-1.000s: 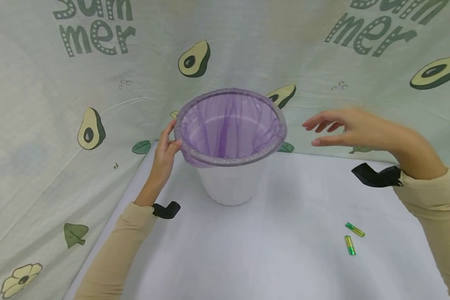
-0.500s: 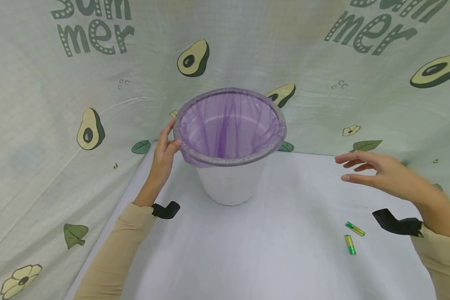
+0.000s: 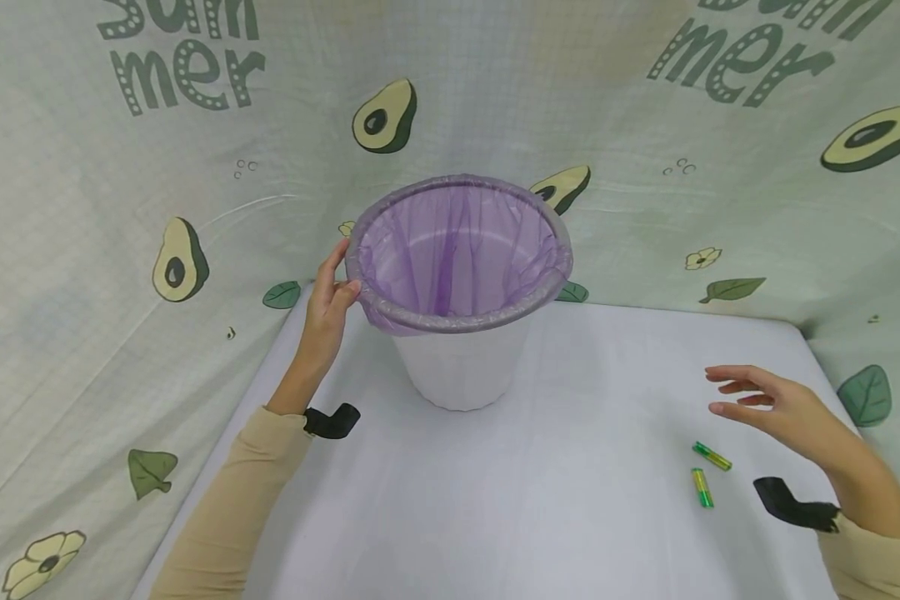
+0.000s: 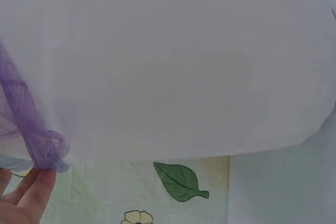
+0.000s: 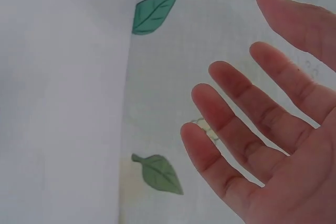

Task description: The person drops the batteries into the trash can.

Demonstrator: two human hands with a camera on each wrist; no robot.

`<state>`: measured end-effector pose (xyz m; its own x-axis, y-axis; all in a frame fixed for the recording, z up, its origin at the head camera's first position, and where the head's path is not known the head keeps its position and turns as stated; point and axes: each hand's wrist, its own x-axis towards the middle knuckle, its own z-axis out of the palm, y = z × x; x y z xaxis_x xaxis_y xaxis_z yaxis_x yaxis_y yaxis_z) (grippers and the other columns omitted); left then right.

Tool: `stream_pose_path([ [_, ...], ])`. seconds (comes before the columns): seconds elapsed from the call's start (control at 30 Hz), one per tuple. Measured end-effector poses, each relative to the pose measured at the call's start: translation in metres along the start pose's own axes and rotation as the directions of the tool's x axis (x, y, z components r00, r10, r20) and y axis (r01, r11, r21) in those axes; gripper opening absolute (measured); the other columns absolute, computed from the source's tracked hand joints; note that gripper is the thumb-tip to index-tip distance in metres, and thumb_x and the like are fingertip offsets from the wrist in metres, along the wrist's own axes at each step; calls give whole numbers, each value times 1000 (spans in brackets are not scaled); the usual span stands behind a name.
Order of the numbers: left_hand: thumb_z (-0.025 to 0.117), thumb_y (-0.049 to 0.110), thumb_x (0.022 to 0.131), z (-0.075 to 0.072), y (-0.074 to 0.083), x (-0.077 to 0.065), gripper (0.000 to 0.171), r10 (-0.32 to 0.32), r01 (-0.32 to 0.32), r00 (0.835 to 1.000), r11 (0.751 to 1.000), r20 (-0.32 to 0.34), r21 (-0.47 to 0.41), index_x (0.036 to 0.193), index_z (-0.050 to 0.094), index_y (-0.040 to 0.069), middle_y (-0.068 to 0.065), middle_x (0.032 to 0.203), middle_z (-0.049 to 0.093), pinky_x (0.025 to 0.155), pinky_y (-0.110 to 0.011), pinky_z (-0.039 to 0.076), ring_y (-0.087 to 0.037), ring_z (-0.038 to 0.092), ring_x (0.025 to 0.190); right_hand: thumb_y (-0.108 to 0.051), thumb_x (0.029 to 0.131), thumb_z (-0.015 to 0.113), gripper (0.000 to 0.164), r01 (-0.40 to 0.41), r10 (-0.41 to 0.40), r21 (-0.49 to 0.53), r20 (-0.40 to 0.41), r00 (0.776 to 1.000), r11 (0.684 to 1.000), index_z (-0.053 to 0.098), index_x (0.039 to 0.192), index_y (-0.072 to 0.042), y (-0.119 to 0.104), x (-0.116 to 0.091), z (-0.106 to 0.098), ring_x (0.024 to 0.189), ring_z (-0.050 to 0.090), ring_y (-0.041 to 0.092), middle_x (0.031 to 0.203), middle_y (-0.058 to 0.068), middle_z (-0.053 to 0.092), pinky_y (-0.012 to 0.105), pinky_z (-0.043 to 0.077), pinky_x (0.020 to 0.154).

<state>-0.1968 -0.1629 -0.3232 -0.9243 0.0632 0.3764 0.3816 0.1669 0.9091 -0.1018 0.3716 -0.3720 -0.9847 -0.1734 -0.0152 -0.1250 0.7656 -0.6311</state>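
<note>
A white trash bin (image 3: 461, 375) stands upright on the table, lined with a translucent purple bag (image 3: 457, 250) that folds over its grey rim. My left hand (image 3: 324, 321) rests against the bin's left side just under the rim, fingers fairly straight and thumb at the rim. In the left wrist view those fingers (image 4: 35, 195) touch the bag's gathered edge. Over the right of the table, my right hand (image 3: 783, 412) is held in the air with relaxed, spread fingers and nothing in it. Two green-and-yellow batteries, an upper battery (image 3: 712, 456) and a lower battery (image 3: 702, 488), lie just left of it.
A white cloth covers the table (image 3: 555, 500). Behind it and along the sides hangs a pale green curtain (image 3: 480, 100) printed with avocados, leaves and flowers. Black straps are at both wrists.
My right hand has come away from beside the bin, moving right and down toward the batteries. My left hand has stayed on the bin, and the bin and batteries have not moved.
</note>
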Motion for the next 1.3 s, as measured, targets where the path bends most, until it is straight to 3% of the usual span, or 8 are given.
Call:
stream_pose_path([
  [0.37, 40, 16, 93, 0, 1, -2, 58, 2, -2, 1000, 1000, -1, -1, 148, 24, 19, 5, 153, 22, 101, -35, 37, -10, 48, 101, -31, 84, 67, 56, -126, 125, -54, -19, 992, 991, 50, 127, 0, 50, -18, 28, 82, 36, -26, 98, -45, 34, 12, 42, 62],
  [0.43, 40, 17, 93, 0, 1, -2, 58, 4, -4, 1000, 1000, 0, 0, 148, 24, 18, 5, 153, 22, 101, -36, 37, -10, 48, 100, -34, 84, 67, 59, -172, 173, -64, 2, 985, 983, 48, 128, 2, 56, -21, 31, 80, 34, -26, 103, -31, 50, 18, 43, 63],
  [0.5, 40, 17, 93, -1, 1, -2, 58, 6, -6, 1000, 1000, -1, 1, 148, 24, 19, 5, 153, 22, 101, -35, 37, -10, 48, 100, -37, 85, 65, 64, -224, 227, -73, 32, 973, 972, 46, 130, 4, 61, -23, 33, 78, 32, -25, 111, -8, 60, 25, 44, 65],
  [0.6, 40, 17, 92, -1, 0, -2, 58, 2, -2, 1000, 1000, -5, 6, 148, 24, 19, 5, 153, 22, 100, -34, 37, -10, 48, 99, -40, 85, 64, 69, -287, 293, -92, 62, 954, 954, 43, 131, 6, 68, -24, 36, 77, 34, -20, 120, 28, 53, 32, 44, 66],
  [0.73, 40, 18, 92, -1, -1, -2, 58, -5, 5, 1000, 1000, -4, 13, 148, 24, 19, 3, 153, 21, 100, -35, 36, -10, 47, 99, -41, 85, 64, 70, -332, 340, -101, 83, 937, 938, 43, 129, 9, 75, -26, 42, 87, 54, 9, 118, 30, 53, 35, 46, 66],
  [0.83, 40, 19, 92, -1, -1, -1, 59, -11, 11, 1000, 1000, -4, 22, 148, 24, 20, 3, 153, 21, 101, -37, 36, -10, 47, 100, -40, 85, 64, 69, -344, 354, -110, 97, 930, 933, 43, 128, 10, 78, -26, 47, 92, 55, 30, 115, 29, 54, 34, 46, 65],
  [1.1, 40, 19, 91, -1, 0, -1, 59, -5, 5, 1000, 1000, -4, 25, 148, 24, 19, 3, 153, 21, 102, -40, 36, -10, 47, 101, -37, 83, 66, 67, -397, 405, -88, 114, 907, 913, 45, 126, 10, 84, -27, 59, 92, 54, 32, 108, 27, 55, 31, 44, 64],
  [1.3, 40, 18, 92, 0, -1, 0, 59, 4, -4, 1000, 1000, -1, 15, 148, 23, 18, 3, 153, 21, 103, -42, 35, -10, 47, 103, -37, 82, 67, 63, -408, 416, -86, 108, 903, 909, 49, 121, 9, 95, -26, 71, 85, 54, 24, 100, 21, 58, 28, 42, 62],
])
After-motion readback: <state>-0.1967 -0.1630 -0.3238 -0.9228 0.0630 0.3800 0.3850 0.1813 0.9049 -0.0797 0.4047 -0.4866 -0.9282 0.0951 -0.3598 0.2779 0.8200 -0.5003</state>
